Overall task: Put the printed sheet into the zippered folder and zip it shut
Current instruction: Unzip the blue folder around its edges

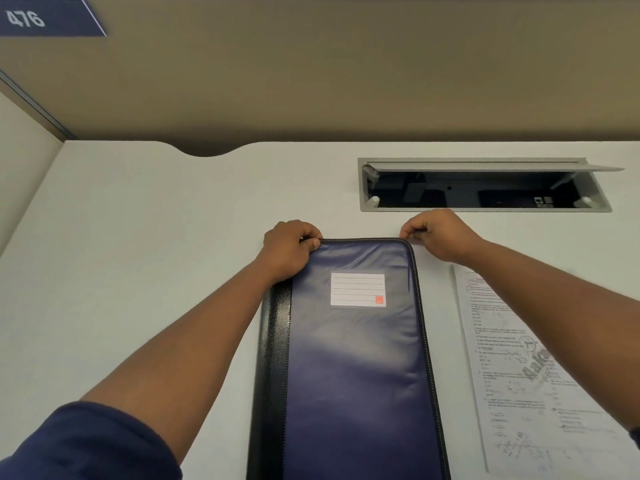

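I have the navy, padded, leather-look zippered folder (353,358) lying flat and closed on the white desk (138,237), the printed paper sheet (512,375) just beside it on its right, not yet inside. My left hand (289,249) pinches the far left corner; my right hand (438,237) has its fingers curled at the far right corner, seemingly on the zip pull, though I cannot see it. The cover looks soft and slightly slick, so I'd pin the stiff black spine. The sheet is thin and floppy; I'd lift it by an edge.
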### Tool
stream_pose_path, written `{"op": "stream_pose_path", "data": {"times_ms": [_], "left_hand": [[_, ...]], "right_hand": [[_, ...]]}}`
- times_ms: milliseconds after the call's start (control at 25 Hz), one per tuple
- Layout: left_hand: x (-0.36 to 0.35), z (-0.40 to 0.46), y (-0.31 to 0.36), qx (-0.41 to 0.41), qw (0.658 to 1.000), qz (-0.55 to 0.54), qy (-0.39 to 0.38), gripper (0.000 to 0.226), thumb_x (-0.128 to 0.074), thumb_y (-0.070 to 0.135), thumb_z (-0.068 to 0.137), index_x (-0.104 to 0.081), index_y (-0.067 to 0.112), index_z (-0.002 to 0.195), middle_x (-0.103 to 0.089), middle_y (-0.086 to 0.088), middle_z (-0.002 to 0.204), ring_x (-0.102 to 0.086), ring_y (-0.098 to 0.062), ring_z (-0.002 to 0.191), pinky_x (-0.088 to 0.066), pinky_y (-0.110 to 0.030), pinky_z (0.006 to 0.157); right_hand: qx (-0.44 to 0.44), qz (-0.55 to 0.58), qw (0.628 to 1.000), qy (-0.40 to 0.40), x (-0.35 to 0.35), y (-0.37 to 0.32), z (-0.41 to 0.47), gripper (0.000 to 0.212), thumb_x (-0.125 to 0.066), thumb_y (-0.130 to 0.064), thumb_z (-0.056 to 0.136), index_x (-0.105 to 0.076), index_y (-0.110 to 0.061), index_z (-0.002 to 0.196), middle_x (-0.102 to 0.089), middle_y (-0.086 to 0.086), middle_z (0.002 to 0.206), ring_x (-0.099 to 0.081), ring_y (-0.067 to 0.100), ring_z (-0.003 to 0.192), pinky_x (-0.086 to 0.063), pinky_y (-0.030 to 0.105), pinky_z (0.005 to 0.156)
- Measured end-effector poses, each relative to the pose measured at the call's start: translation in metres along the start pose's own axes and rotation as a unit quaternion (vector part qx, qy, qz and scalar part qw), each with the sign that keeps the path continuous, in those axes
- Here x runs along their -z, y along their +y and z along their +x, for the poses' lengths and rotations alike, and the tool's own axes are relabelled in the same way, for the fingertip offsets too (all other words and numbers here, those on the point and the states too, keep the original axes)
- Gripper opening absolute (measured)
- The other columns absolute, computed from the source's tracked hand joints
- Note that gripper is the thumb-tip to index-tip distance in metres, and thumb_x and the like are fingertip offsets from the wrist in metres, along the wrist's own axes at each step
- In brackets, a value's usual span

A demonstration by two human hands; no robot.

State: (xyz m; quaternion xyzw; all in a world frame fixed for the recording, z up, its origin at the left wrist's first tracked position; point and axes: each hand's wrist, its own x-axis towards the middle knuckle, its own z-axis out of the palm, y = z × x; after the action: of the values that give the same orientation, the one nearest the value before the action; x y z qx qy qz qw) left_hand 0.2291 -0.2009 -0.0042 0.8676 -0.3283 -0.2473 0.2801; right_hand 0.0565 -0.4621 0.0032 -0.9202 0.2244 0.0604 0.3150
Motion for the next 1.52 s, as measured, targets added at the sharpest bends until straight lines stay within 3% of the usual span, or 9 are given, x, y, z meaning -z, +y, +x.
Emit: {"op": "stream_pose_path", "data": {"times_ms": [80, 200, 440, 640, 760, 840, 1000, 1240, 1520], "left_hand": [[-0.001, 0.001, 0.000, 0.007, 1.000, 0.011, 0.005, 0.011, -0.064, 0.020, 0.096, -0.073, 0.026, 0.096, -0.064, 0.012, 0.096, -0.059, -0.018, 0.106, -0.041, -0.038, 0.100], [-0.003, 0.001, 0.000, 0.018, 1.000, 0.020, 0.009, 0.012, -0.064, 0.020, 0.096, -0.072, 0.029, 0.093, -0.064, 0.013, 0.093, -0.060, -0.019, 0.104, -0.042, -0.039, 0.101], [-0.010, 0.000, 0.009, 0.013, 0.998, 0.061, -0.003, 0.015, -0.062, 0.019, 0.097, -0.068, 0.030, 0.090, -0.070, 0.007, 0.101, -0.061, -0.021, 0.106, -0.041, -0.037, 0.097], [-0.011, 0.000, 0.024, -0.009, 0.991, 0.134, -0.029, 0.011, -0.057, 0.033, 0.096, -0.068, 0.036, 0.096, -0.068, 0.008, 0.112, -0.060, -0.023, 0.110, -0.040, -0.040, 0.098], [-0.030, 0.005, 0.051, -0.060, 0.978, 0.183, -0.074, 0.032, -0.053, 0.061, 0.094, -0.068, 0.038, 0.111, -0.067, 0.006, 0.117, -0.060, -0.023, 0.111, -0.039, -0.042, 0.095], [-0.054, 0.008, 0.075, -0.087, 0.975, 0.190, -0.081, 0.041, -0.050, 0.066, 0.093, -0.068, 0.037, 0.117, -0.067, 0.003, 0.120, -0.060, -0.026, 0.112, -0.037, -0.042, 0.092], [-0.089, 0.006, 0.095, -0.093, 0.982, 0.156, -0.055, 0.039, -0.049, 0.065, 0.091, -0.067, 0.042, 0.116, -0.067, 0.005, 0.118, -0.058, -0.027, 0.113, -0.033, -0.043, 0.092], [-0.092, 0.007, 0.086, -0.110, 0.990, 0.089, -0.021, 0.036, -0.048, 0.068, 0.083, -0.069, 0.047, 0.105, -0.056, 0.017, 0.088, -0.059, -0.018, 0.102, -0.023, -0.038, 0.082], [-0.100, 0.008, 0.079, -0.106, 0.991, 0.081, 0.000, 0.026, -0.055, 0.061, 0.087, -0.069, 0.048, 0.105, -0.055, 0.017, 0.091, -0.058, -0.018, 0.102, -0.019, -0.037, 0.079]], "right_hand": [[-0.003, 0.010, 1.000, 0.023, -0.003, 0.005, -0.014, 0.021, -0.065, 0.006, 0.091, -0.080, -0.009, 0.089, -0.074, 0.002, 0.091, -0.062, 0.005, 0.079, -0.038, -0.001, 0.071], [0.021, -0.010, 0.999, 0.041, -0.008, 0.011, -0.040, 0.026, -0.061, 0.011, 0.090, -0.080, -0.007, 0.094, -0.076, 0.008, 0.097, -0.062, 0.017, 0.088, -0.045, 0.022, 0.083], [0.037, -0.066, 0.997, 0.033, -0.025, 0.016, -0.078, 0.035, -0.056, 0.015, 0.088, -0.079, -0.008, 0.101, -0.076, 0.012, 0.101, -0.063, 0.033, 0.096, -0.051, 0.043, 0.085], [0.018, -0.043, 0.998, 0.051, -0.034, 0.011, -0.097, 0.015, -0.064, -0.011, 0.094, -0.079, -0.014, 0.095, -0.074, 0.005, 0.090, -0.063, 0.029, 0.087, -0.050, 0.039, 0.079], [-0.002, -0.072, 0.993, 0.093, -0.042, 0.008, -0.102, 0.011, -0.068, -0.027, 0.092, -0.079, -0.024, 0.091, -0.075, -0.002, 0.084, -0.064, 0.025, 0.083, -0.047, 0.037, 0.077], [-0.028, -0.094, 0.988, 0.118, -0.046, 0.006, -0.102, 0.012, -0.066, -0.032, 0.093, -0.078, -0.029, 0.091, -0.073, -0.006, 0.087, -0.061, 0.024, 0.089, -0.039, 0.038, 0.080], [-0.050, -0.094, 0.983, 0.152, -0.049, 0.005, -0.101, 0.011, -0.067, -0.032, 0.093, -0.078, -0.033, 0.089, -0.073, -0.009, 0.090, -0.055, 0.025, 0.095, -0.033, 0.044, 0.082], [-0.034, -0.088, 0.978, 0.186, -0.046, 0.014, -0.106, 0.010, -0.073, -0.025, 0.089, -0.078, -0.031, 0.083, -0.075, -0.012, 0.090, -0.051, 0.025, 0.096, -0.027, 0.045, 0.083], [0.042, -0.082, 0.980, 0.179, -0.050, 0.016, -0.117, 0.013, -0.081, -0.013, 0.081, -0.079, -0.026, 0.079, -0.074, -0.014, 0.082, -0.054, 0.026, 0.090, -0.025, 0.043, 0.077]]}}
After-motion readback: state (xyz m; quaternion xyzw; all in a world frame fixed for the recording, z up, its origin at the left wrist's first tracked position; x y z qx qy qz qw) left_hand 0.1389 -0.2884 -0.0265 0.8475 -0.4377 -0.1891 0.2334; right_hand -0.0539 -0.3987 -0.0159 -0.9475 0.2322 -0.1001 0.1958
